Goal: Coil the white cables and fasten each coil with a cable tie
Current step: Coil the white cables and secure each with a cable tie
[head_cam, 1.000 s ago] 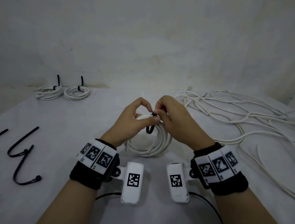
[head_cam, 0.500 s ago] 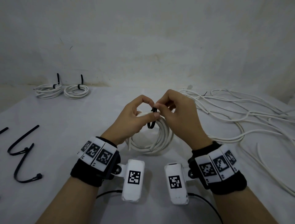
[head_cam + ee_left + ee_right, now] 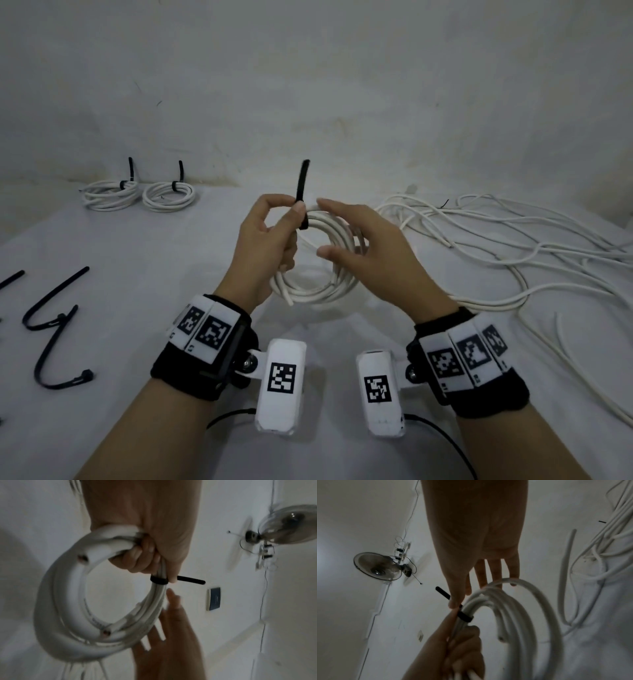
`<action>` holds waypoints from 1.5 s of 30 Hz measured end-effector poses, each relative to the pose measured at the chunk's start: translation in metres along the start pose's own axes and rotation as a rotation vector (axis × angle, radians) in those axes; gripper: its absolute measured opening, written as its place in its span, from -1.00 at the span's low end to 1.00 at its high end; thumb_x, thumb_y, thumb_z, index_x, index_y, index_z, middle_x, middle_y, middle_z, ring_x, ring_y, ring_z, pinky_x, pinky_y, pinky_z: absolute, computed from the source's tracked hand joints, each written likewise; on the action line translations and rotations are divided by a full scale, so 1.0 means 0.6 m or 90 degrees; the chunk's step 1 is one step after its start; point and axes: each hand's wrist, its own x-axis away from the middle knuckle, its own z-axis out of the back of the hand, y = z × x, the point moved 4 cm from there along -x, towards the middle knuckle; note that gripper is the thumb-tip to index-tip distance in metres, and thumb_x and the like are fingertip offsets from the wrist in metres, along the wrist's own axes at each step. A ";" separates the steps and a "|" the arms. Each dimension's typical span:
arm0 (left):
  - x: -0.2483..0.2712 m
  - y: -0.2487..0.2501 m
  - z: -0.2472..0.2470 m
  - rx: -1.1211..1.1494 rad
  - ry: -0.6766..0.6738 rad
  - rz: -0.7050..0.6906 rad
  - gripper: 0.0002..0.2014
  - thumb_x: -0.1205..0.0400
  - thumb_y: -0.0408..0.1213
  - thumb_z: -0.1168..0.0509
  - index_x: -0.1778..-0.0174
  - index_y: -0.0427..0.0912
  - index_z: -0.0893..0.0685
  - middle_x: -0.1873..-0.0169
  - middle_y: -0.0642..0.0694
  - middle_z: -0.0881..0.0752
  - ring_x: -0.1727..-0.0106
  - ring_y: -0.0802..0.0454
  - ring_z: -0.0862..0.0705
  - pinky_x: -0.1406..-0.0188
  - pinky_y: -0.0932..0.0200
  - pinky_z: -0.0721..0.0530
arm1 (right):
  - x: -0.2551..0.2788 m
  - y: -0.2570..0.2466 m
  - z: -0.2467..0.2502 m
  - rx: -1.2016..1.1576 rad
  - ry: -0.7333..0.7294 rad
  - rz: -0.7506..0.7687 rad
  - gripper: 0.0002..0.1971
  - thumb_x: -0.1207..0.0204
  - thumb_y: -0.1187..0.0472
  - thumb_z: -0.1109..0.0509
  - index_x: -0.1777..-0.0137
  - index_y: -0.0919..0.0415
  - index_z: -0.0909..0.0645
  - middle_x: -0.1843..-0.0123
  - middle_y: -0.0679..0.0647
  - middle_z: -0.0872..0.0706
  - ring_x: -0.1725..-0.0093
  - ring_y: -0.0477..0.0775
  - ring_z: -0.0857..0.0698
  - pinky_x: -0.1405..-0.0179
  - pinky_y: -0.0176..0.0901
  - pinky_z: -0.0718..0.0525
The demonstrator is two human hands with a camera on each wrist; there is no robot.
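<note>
My left hand (image 3: 274,236) grips a white cable coil (image 3: 325,270), lifted over the middle of the table. A black cable tie (image 3: 301,192) is cinched round the coil just past my left thumb, its tail sticking upward. The left wrist view shows the tie's band (image 3: 158,580) round the strands and my fingers curled through the coil (image 3: 72,601). My right hand (image 3: 356,236) is open beside the coil, fingers straight, holding nothing. In the right wrist view its fingers (image 3: 494,572) are spread behind the coil (image 3: 513,609) and tie (image 3: 464,616).
Two tied coils (image 3: 109,193) (image 3: 169,197) lie at the back left by the wall. Loose white cables (image 3: 496,246) sprawl over the right side of the table. Spare black cable ties (image 3: 51,329) lie at the left edge.
The right hand has let go of the tie and opened. The tie's tail now stands pulled through, upward. The left hand has lifted the coil higher and farther from me.
</note>
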 end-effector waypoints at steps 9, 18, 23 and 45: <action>-0.005 -0.007 -0.004 0.172 -0.027 0.075 -0.69 -0.77 -0.13 -0.02 0.02 -0.24 -0.58 0.62 -0.01 -0.49 0.61 0.14 -0.39 0.55 0.29 -0.39 | 0.002 0.000 -0.009 -0.054 0.081 -0.039 -0.66 -0.60 0.42 -0.26 -0.32 0.14 -0.54 0.18 0.12 -0.72 0.36 -0.18 -0.73 0.34 -0.50 -0.58; -0.001 -0.004 0.009 0.042 -0.077 0.102 -0.80 -0.71 -0.35 -0.16 0.12 -0.13 -0.67 0.50 0.10 -0.61 0.46 0.19 -0.57 0.39 0.24 -0.70 | 0.001 0.007 0.023 -0.163 0.165 -0.087 -0.70 -0.63 0.40 -0.26 -0.29 0.12 -0.55 0.16 -0.04 -0.72 0.37 -0.09 -0.77 0.34 -0.28 -0.73; -0.004 0.001 0.023 0.015 -0.041 0.087 -0.79 -0.68 -0.42 -0.17 0.08 -0.17 -0.72 0.58 0.12 -0.61 0.53 0.24 -0.56 0.46 0.31 -0.65 | 0.001 0.002 0.016 -0.204 0.070 -0.100 -0.66 -0.66 0.37 -0.22 -0.38 0.10 -0.52 -0.03 0.07 -0.72 0.25 0.03 -0.82 0.29 -0.07 -0.81; 0.004 0.001 -0.008 -0.100 -0.126 -0.064 -0.69 -0.71 -0.23 -0.15 -0.35 -0.10 -0.60 0.31 0.00 -0.59 0.59 0.16 -0.41 0.55 0.28 -0.52 | -0.001 -0.001 -0.005 -0.140 0.010 -0.083 -0.62 -0.67 0.41 -0.15 -0.20 -0.13 -0.52 0.14 -0.01 -0.70 0.37 0.02 -0.77 0.23 -0.08 -0.80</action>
